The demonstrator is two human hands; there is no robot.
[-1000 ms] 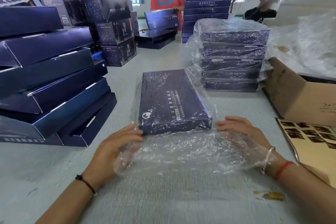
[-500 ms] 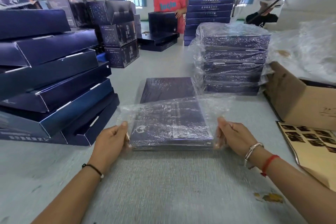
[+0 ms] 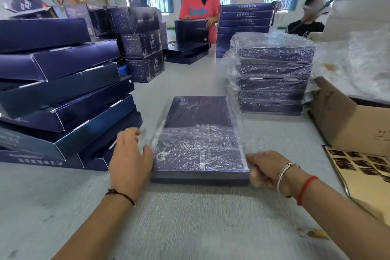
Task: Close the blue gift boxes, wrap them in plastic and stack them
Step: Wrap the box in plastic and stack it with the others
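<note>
A flat blue gift box (image 3: 198, 112) lies shut on the table in front of me. Clear plastic wrap (image 3: 198, 150) is folded back over its near half, while the far half looks bare. My left hand (image 3: 130, 156) sits against the box's left side and holds the loose plastic there with curled fingers. At the near right corner, my right hand (image 3: 268, 169) grips the plastic, and film covers its fingers. A stack of several wrapped boxes (image 3: 272, 74) stands to the right, just behind.
A tall leaning stack of unwrapped blue boxes (image 3: 59, 95) fills the left side. On the right are an open cardboard carton (image 3: 348, 124), a sticker sheet (image 3: 363, 162) and a heap of loose plastic (image 3: 358, 59). A person in a pink shirt (image 3: 200, 8) works at the far end.
The loose plastic flap that lay on the table towards me was lifted by both hands and folded over the box's near half. My hands now sit at the box's sides.
</note>
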